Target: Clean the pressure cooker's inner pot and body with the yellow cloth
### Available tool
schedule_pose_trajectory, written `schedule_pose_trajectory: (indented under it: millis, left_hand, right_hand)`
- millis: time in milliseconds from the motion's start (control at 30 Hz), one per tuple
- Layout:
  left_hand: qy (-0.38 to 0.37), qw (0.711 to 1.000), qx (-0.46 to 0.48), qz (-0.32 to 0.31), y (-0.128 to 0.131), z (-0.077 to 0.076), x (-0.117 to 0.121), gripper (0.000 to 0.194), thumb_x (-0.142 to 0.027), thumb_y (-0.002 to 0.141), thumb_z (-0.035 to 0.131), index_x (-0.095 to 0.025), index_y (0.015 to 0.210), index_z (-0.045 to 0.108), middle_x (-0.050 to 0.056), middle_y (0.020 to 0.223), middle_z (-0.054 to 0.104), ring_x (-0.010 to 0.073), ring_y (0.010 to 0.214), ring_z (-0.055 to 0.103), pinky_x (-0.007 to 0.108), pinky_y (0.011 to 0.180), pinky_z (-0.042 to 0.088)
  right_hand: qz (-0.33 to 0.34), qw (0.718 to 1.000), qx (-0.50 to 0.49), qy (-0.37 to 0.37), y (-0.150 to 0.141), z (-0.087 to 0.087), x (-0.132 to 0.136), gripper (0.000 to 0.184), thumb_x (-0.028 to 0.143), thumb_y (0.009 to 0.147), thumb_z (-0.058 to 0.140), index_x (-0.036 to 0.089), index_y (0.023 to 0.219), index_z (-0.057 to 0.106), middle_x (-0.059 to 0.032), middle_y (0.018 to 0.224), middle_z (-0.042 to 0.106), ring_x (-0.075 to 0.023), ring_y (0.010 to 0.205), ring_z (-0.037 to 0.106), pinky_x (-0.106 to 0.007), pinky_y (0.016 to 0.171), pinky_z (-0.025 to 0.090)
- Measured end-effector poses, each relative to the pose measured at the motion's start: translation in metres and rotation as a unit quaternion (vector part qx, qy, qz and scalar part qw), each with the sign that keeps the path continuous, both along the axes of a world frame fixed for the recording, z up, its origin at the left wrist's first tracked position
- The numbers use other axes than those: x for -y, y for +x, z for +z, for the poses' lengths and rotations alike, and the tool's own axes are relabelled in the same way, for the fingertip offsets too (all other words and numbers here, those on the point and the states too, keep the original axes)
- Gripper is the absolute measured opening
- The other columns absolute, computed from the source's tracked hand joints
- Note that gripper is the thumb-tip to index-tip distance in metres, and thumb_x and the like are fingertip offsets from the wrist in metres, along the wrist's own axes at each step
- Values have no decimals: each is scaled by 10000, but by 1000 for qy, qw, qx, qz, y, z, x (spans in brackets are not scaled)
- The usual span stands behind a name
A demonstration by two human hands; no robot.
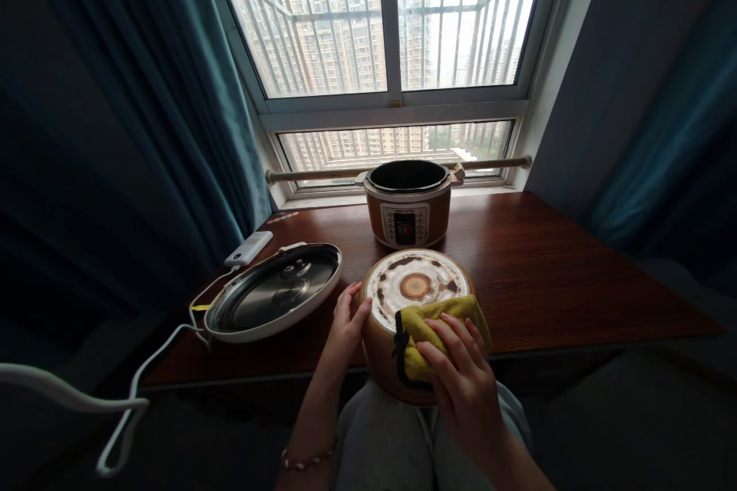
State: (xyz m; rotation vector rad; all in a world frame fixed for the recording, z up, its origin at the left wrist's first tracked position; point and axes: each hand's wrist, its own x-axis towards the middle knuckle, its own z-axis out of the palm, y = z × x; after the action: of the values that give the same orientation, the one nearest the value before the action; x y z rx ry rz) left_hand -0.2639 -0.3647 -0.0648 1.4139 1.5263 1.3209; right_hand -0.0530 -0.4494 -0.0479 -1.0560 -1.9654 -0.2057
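Bracing the round golden-brown pot (pixel 415 286), upside down with its blotched whitish base facing up, our left hand (pixel 347 326) sets its fingers against the left side; we cannot tell whether they truly grip or only steady it. Our right hand (pixel 469 380) grasps a folded yellow cloth with black trim (pixel 411 334), its fingers bent over it, pressed to the near right part of the base and wall. The pot overlaps the front edge of the dark red-brown wooden worktop (pixel 535 268), above our grey-clad lap (pixel 380 437); what bears its weight is hidden. If we press too hard on that near side, the pot could tip or slip towards us, since its wall curves away. The cloth might also skid off the curve. Just left lies a black-and-white oval-looking lid (pixel 282 284); a swinging pot or elbow could knock it towards the front edge. A white cable (pixel 138 383) hanging past the left front corner could snag our sleeve-free left forearm. The brown cooker body (pixel 408 203) near the back edge seems safer.
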Motion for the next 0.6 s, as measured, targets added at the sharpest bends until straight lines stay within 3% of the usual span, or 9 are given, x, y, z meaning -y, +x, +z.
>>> schedule_pose_trajectory:
  millis: [233,467,600]
  left_hand:
    - [-4,1000,5,-11,-3,-3,-2,473,-438,758,544,-175,1149,507,117,1326,438,252,1275,342,384,1066,228]
    - [2,1000,5,-11,-1,0,-2,476,-441,751,547,-167,1139,519,118,1335,429,249,1272,349,371,1071,228]
    - [-3,1000,18,-12,-1,-1,-1,488,-430,754,546,-167,1163,504,120,1329,440,252,1268,357,378,1065,240]
  right_hand:
    - [32,999,-6,4,12,-2,-7,297,138,838,411,236,1068,572,-42,1240,536,-229,1234,403,-474,1056,261]
    - [36,986,-153,-53,38,-2,-33,247,140,877,380,206,1072,518,-67,1165,561,-219,1213,418,-471,1011,350]
    - [40,981,-180,-52,40,-3,-38,252,149,883,377,203,1085,517,-68,1144,560,-221,1200,426,-486,1011,345]
